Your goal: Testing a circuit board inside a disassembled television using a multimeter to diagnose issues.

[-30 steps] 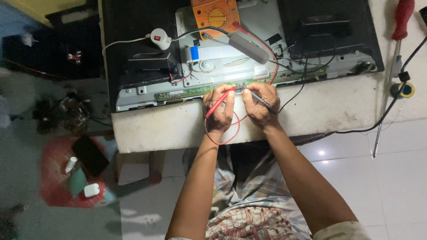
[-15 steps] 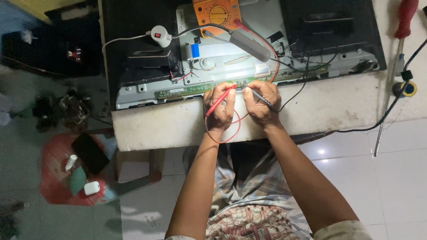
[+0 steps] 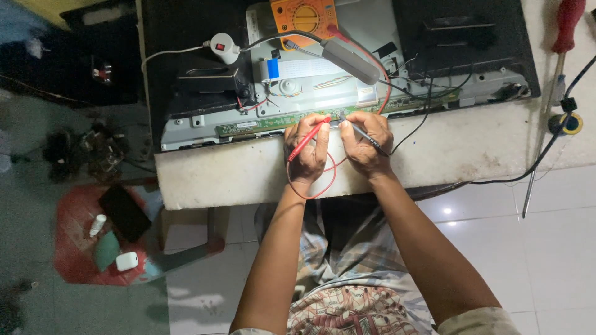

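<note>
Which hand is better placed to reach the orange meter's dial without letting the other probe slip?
Probably the right hand. It holds the black probe and sits nearer below the orange multimeter. The left hand holds the red probe on the green circuit strip, further left.

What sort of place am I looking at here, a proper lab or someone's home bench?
Likely a small home or informal electronics repair spot: an opened flat-panel chassis lies on a worn white slab, an orange multimeter sits on it, and a red-handled screwdriver lies beside it above a tiled floor.

Bare white slab leftward; wires and lamp beyond.
</note>
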